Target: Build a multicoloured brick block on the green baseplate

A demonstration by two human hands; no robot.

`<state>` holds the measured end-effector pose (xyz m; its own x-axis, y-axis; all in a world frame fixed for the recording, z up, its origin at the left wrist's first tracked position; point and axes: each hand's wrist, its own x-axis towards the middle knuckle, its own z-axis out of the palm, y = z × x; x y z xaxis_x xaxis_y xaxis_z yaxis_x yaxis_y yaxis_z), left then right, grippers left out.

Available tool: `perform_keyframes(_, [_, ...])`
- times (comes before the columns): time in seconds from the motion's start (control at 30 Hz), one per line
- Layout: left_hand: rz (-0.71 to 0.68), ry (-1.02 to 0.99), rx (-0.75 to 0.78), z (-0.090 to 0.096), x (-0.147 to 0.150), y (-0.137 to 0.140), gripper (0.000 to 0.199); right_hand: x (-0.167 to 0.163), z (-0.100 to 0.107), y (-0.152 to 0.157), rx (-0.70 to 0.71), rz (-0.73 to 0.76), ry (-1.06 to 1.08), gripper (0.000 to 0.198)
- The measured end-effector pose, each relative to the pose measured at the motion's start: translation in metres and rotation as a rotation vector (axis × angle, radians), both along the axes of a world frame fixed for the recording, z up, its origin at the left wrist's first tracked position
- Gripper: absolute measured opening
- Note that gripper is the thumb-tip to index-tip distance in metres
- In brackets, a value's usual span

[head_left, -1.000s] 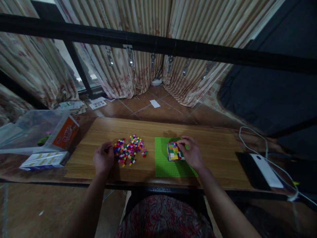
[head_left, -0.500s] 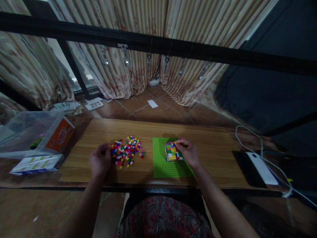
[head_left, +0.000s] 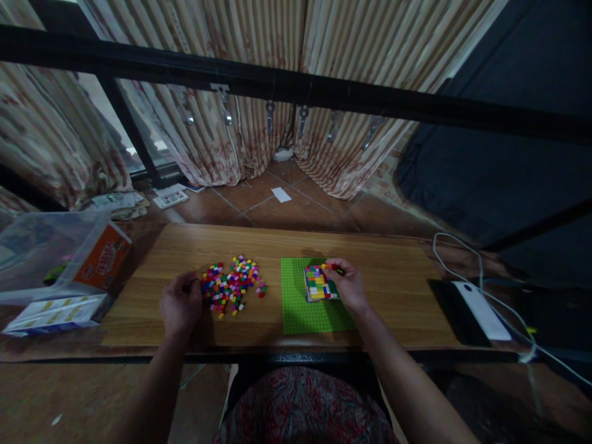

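Observation:
A low block of multicoloured toy bricks (head_left: 316, 285) stands on a green studded baseplate (head_left: 293, 317). My right hand (head_left: 348, 285) reaches over its far right corner, thumb and fingers pinched together at the top bricks; whatever is between the fingertips is too small to make out. A loose heap of small coloured bricks (head_left: 231, 285) lies left of the baseplate. At the heap's left edge rests my left hand (head_left: 182, 302), its fingers curled in and closed. Its fingertips touch or nearly touch the outermost bricks, and their grip is hidden.
Everything sits on a long wooden board (head_left: 398, 296). To the left are a clear plastic bin (head_left: 50, 246) with an orange label and a white-and-blue box (head_left: 55, 313). A black-and-white flat object (head_left: 481, 311) and a white cable (head_left: 481, 259) lie right. A dark rail (head_left: 277, 77) crosses ahead.
The whole view has shifted slightly. My right hand stays at the brick block's far corner, its fingertips pressed a little closer over the top bricks. My left hand remains beside the heap.

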<state>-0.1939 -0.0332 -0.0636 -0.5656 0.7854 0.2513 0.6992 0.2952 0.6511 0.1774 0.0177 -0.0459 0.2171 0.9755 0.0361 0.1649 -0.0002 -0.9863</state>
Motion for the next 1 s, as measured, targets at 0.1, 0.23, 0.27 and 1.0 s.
perform_keyframes(0.1, [-0.005, 0.009, 0.002, -0.001, -0.001, 0.0, 0.029, 0.0, -0.002, 0.0, 0.005, 0.013, 0.025, 0.03])
perform_keyframes(0.23, [-0.007, 0.005, -0.006, -0.002, -0.002, 0.001, 0.03, -0.001, -0.003, 0.0, 0.013, 0.004, 0.036, 0.03])
perform_keyframes(0.27, [-0.004, 0.003, -0.005, -0.003, -0.002, 0.001, 0.03, -0.002, -0.003, 0.0, 0.017, 0.003, 0.037, 0.03])
perform_keyframes(1.0, [-0.027, -0.014, 0.056, -0.007, 0.001, 0.001, 0.025, -0.004, 0.036, -0.031, 0.235, -0.102, -0.071, 0.027])
